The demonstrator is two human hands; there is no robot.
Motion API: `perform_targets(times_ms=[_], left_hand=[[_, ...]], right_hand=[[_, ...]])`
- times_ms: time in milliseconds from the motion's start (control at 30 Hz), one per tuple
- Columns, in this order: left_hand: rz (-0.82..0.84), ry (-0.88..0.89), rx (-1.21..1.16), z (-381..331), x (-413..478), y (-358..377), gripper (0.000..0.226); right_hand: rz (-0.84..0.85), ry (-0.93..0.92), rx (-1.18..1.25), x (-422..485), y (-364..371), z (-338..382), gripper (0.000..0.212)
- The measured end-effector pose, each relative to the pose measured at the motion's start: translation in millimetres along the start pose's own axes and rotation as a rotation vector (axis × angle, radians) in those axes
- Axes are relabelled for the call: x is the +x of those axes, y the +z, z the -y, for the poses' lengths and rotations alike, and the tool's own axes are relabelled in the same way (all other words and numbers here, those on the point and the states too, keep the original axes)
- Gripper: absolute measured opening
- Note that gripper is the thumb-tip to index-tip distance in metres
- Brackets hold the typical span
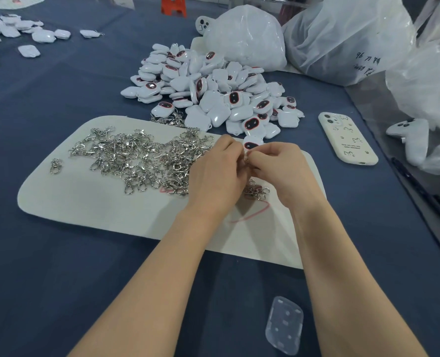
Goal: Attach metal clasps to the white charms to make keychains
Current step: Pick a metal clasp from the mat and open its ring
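L hand and R hand meet fingertip to fingertip over the mat's far edge. Both have fingers curled and pinch the lower edge of one charm, whose dark, red-rimmed face is turned up. A metal bit glints btwn the fingertips; it's too small to tell which hand has it. Just under R hand, a few loose clasps lie on the white mat, next to a red line. L of the hands the clasp pile spreads over the mat, w/ one stray clasp well apart at far L. Beyond the mat is the charm pile on the blue table. A phone case lies R of it, w/ plastic bags behind. A clear case lies btwn the forearms. More charms lie far L.
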State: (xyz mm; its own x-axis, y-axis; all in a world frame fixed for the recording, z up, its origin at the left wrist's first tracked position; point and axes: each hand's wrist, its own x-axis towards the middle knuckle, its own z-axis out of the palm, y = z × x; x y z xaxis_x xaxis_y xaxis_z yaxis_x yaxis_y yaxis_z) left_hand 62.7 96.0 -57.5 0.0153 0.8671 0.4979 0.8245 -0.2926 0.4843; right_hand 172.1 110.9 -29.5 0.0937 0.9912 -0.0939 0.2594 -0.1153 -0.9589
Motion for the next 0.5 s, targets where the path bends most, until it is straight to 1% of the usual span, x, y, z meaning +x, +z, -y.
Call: perform_targets(times_ms=[100, 233, 300, 400, 467, 500], left_hand=[[0.037, -0.008, -0.059, 1, 1, -3, 0.008], [0.097, -0.039, -0.188, 2, 3, -7, 0.01], [0.117, -0.063, -0.291, 3, 5, -11, 0.017], [0.201, -0.146, -0.464, 6, 9, -19, 0.035], [0.24, -0.207, -0.493, 8, 11, -20, 0.04], [0.235, -0.226, -0.495, 10, 12, -20, 0.039]], right_hand=[[0.009, 0.003, 0.014, 0, -1, -1, 0.017], [0.018, 0.002, 0.13, 0, -5, -3, 0.014], [0.03, 0.006, 0.157, 1, -7, -4, 0.012], [0.023, 0.009, 0.149, 1, -9, -5, 0.012], [0.017, 0.003, 0.133, 1, -11, -5, 0.011], [0.016, 0.001, 0.134, 2, -11, -5, 0.011]])
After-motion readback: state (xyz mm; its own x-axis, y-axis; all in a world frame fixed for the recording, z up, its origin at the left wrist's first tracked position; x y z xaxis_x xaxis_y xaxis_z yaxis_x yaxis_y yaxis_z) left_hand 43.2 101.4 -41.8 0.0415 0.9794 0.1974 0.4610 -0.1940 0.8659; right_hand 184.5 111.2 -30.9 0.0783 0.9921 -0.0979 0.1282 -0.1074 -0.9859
